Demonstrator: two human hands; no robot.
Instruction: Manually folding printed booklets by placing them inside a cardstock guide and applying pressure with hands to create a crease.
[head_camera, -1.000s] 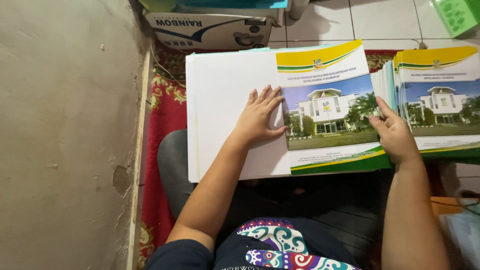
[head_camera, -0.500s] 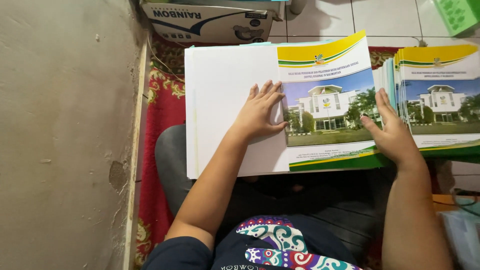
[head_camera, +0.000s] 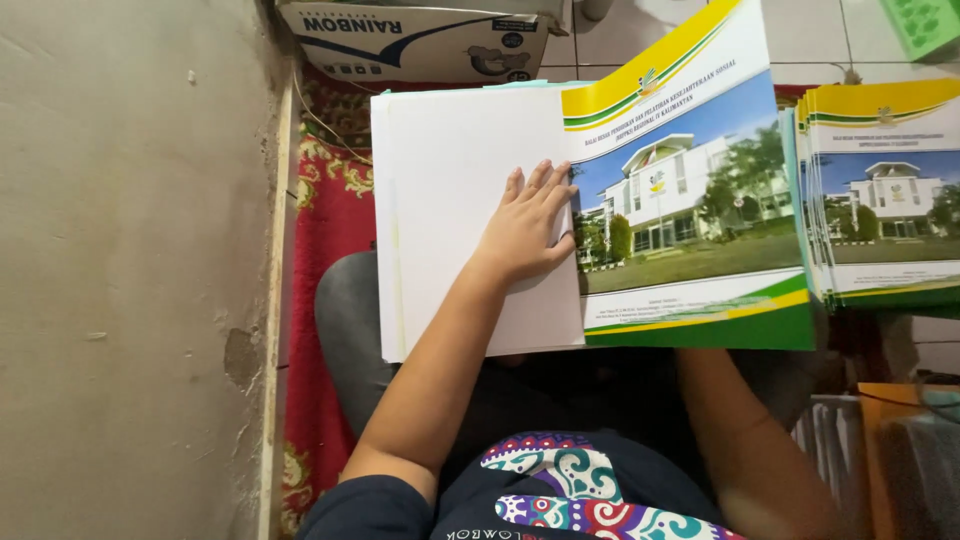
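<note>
Left hand (head_camera: 527, 228) flat with fingers spread on smooth white sheets (head_camera: 450, 200) over the lap, glossy printed cover (head_camera: 690, 200) lifted at right, right hand hidden beneath, grip unclear, matching booklet stack (head_camera: 885, 190) farther right, red patterned rug (head_camera: 335, 210).

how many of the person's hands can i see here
1. The left hand lies flat on the white sheets. The right hand is hidden behind the lifted printed cover.

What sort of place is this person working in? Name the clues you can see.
Probably a home floor: a red patterned rug beside a bare plaster wall, white floor tiles, and stacks of printed green-and-yellow covers.
</note>
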